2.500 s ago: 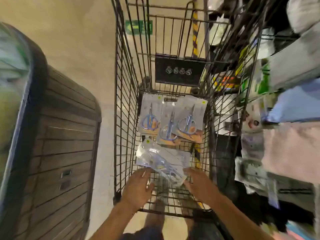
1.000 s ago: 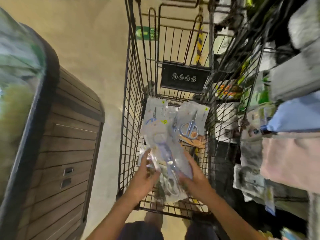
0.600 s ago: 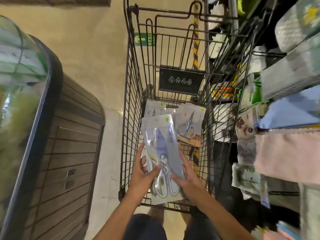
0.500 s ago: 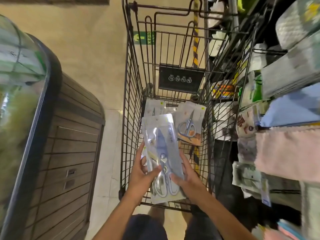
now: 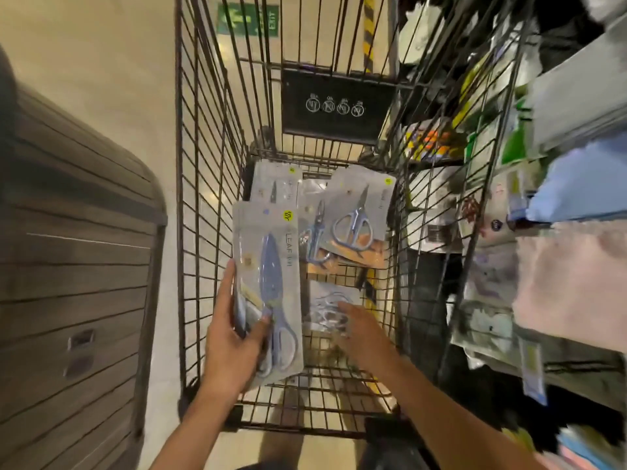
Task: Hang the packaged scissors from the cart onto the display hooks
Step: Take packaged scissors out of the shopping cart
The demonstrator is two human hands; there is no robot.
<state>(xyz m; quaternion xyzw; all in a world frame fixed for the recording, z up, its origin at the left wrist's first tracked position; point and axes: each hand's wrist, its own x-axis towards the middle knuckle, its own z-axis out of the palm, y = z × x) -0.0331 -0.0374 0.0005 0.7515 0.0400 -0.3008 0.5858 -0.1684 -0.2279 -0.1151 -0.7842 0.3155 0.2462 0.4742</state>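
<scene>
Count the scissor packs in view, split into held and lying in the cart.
Scissor packs held in the left hand: 1, perhaps more hidden behind
Scissor packs lying in the cart: 4
Total: 5

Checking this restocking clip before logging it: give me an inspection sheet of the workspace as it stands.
Surface: wire cart, its mesh floor partly covered.
Job's things: one scissors pack lifted; loose packs lie at the far end; another clear pack under the right hand.
Clutter: nothing seen.
Hands: left hand grips the lifted pack; right hand reaches down with fingers extended, contact unclear.
Cables: nothing seen.
Surroundings: stocked shelves right, wood-panelled counter left; display hooks not discernible.
</scene>
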